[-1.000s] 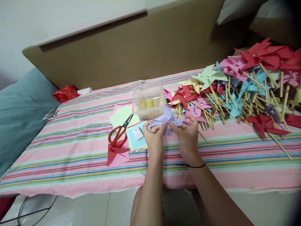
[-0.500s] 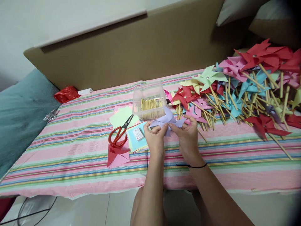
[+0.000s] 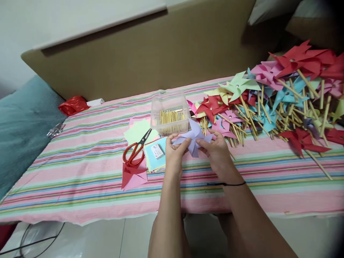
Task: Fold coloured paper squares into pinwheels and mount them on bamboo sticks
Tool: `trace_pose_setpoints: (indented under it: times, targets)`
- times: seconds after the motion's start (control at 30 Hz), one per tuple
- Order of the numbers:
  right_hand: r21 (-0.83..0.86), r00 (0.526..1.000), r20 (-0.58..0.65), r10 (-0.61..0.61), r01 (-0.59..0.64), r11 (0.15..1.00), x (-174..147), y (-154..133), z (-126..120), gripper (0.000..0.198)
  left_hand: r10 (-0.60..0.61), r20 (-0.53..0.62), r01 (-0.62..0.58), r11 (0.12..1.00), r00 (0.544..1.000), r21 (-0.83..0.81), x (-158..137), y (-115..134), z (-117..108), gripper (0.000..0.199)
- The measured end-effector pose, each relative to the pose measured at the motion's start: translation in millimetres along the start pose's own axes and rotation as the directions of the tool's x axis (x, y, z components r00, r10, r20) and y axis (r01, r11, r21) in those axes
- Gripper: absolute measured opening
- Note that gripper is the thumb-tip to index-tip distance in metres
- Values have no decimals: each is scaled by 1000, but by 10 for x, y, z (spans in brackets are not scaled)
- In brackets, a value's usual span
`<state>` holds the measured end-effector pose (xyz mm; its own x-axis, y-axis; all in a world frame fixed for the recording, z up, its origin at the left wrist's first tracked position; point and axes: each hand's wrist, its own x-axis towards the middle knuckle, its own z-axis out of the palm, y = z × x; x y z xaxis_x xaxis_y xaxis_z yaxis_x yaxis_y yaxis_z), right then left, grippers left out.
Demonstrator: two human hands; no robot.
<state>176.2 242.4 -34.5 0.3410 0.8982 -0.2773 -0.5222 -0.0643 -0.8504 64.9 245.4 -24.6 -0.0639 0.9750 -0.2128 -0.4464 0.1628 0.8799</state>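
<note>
Our left hand (image 3: 174, 154) and right hand (image 3: 219, 154) pinch the purple paper pinwheel (image 3: 194, 137), which we judge light, springy and easily creased, best held near its centre.

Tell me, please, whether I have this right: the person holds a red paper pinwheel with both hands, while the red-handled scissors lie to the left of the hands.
Not quite: the head view shows that the paper pinwheel, held by the left hand and right hand, is lavender. The red-handled scissors do lie to their left.
</note>
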Motion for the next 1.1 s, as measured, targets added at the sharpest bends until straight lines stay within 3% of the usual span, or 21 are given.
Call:
trace_pose_setpoints:
  times: [0.13, 0.27, 0.37, 0.7, 1.1]
  targets:
    - [-138, 987, 133, 93, -75, 988, 62, -55, -172, 71, -75, 105, 63, 991, 992, 114, -11, 122, -123, 50]
    - [-325, 961, 244, 127, -42, 945, 77, -64, -293, 68, -153, 197, 85, 944, 968, 318, -24, 148, -187, 60]
    - [-364, 944, 296, 143, -27, 931, 67, -62, -299, 67, -162, 203, 83, 933, 966, 349, -23, 121, -187, 60]
    - [-193, 971, 237, 22, 25, 981, 30, 5, -151, 77, -42, 41, 33, 976, 998, 214, -19, 101, -123, 57]
    - [-215, 980, 195, -41, 84, 973, 17, 35, -157, 76, 12, 47, -23, 973, 999, 231, -5, 104, -147, 67]
